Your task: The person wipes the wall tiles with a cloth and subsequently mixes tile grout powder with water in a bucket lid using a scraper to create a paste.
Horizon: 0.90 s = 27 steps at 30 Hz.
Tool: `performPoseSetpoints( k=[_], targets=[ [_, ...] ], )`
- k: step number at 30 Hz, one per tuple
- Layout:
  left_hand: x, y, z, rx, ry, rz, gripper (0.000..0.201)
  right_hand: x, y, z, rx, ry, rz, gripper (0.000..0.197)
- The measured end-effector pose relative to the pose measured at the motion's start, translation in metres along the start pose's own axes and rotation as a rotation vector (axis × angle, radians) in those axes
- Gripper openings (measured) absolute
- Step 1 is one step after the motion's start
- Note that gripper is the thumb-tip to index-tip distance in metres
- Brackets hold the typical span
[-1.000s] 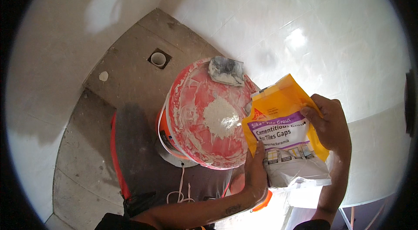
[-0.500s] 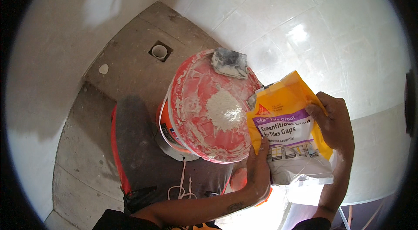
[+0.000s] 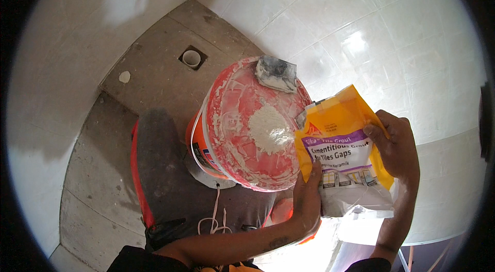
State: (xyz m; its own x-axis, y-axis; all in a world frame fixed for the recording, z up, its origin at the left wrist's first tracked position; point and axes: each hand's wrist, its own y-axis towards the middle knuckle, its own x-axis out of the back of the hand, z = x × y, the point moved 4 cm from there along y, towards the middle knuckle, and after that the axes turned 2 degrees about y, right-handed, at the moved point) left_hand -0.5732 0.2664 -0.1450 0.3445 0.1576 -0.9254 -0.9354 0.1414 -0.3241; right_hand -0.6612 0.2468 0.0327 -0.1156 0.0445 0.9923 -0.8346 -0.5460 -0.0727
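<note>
Both my hands hold a yellow, purple and white bag of tile grout (image 3: 343,161). My left hand (image 3: 308,194) grips its lower left side, thumb on the front. At its right edge my right hand (image 3: 394,140) pinches the yellow part. The bag tilts with its opening toward a red bucket lid (image 3: 232,133) smeared with dried white grout. On this lid lies a pile of pale powder (image 3: 269,128), just left of the bag. A dusty grey-black scraper-like piece (image 3: 277,73) rests at the lid's far edge. The lid sits on an orange bucket (image 3: 198,143).
A round drain pipe (image 3: 191,58) sits in a square hole in the floor (image 3: 149,73). Tiled walls (image 3: 381,61) rise at the right and left. My dark-trousered leg (image 3: 161,169) is beside the bucket. A reddish round object (image 3: 282,211) shows below the lid.
The view has shifted slightly, so the lid and bucket appear a little further right. My hands keep the same grip on the bag, and the powder pile looks much the same.
</note>
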Motion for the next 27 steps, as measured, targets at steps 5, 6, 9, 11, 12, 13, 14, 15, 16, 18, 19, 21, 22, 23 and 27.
performPoseSetpoints(
  k=[5,6,9,11,12,13,14,15,16,18,19,21,22,23,27],
  targets=[
    [0.0,0.008,-0.001,0.01,0.048,-0.009,0.038,0.0,0.006,0.002,0.02,-0.012,0.019,0.031],
    [0.0,0.008,-0.001,-0.002,0.104,-0.018,0.038,0.0,0.006,0.001,0.033,-0.029,0.008,0.032],
    [-0.001,0.008,-0.004,-0.031,0.072,-0.003,0.037,-0.001,0.005,-0.004,0.049,-0.06,-0.012,0.033],
    [-0.003,0.007,-0.006,-0.035,0.031,0.012,0.038,0.001,0.007,-0.001,0.031,-0.053,-0.008,0.034],
    [-0.004,0.006,-0.008,-0.042,0.011,0.019,0.039,0.0,0.008,-0.001,0.018,-0.045,-0.005,0.034],
    [-0.004,0.007,-0.009,-0.037,0.011,0.014,0.039,-0.001,0.008,-0.001,0.004,-0.036,-0.002,0.035],
    [-0.003,0.008,-0.008,-0.032,0.011,0.009,0.04,-0.001,0.008,-0.001,-0.01,-0.027,0.001,0.035],
    [-0.003,0.008,-0.008,-0.023,0.011,0.005,0.04,-0.001,0.008,-0.001,-0.019,-0.036,-0.003,0.035],
    [-0.003,0.007,-0.007,-0.021,0.014,-0.005,0.041,-0.001,0.007,-0.001,-0.027,-0.045,-0.006,0.035],
    [-0.003,0.004,-0.006,-0.019,0.022,-0.025,0.042,0.0,0.005,-0.002,-0.037,-0.049,-0.004,0.035],
    [-0.002,0.004,-0.005,-0.022,0.031,-0.027,0.042,-0.001,0.004,-0.002,-0.037,-0.043,0.001,0.035],
    [0.001,0.004,-0.004,-0.027,0.048,-0.029,0.043,0.0,0.003,-0.001,-0.039,-0.052,0.011,0.035],
    [0.003,0.003,-0.002,-0.002,0.014,-0.013,0.043,0.001,0.003,0.003,-0.042,-0.066,0.015,0.036],
    [0.005,0.001,0.0,0.031,-0.02,0.0,0.043,0.002,0.001,0.003,-0.053,-0.082,0.022,0.036],
    [0.002,-0.013,-0.004,0.039,-0.008,-0.022,0.043,-0.001,-0.002,0.007,-0.025,-0.008,0.028,0.034]
  ],
)
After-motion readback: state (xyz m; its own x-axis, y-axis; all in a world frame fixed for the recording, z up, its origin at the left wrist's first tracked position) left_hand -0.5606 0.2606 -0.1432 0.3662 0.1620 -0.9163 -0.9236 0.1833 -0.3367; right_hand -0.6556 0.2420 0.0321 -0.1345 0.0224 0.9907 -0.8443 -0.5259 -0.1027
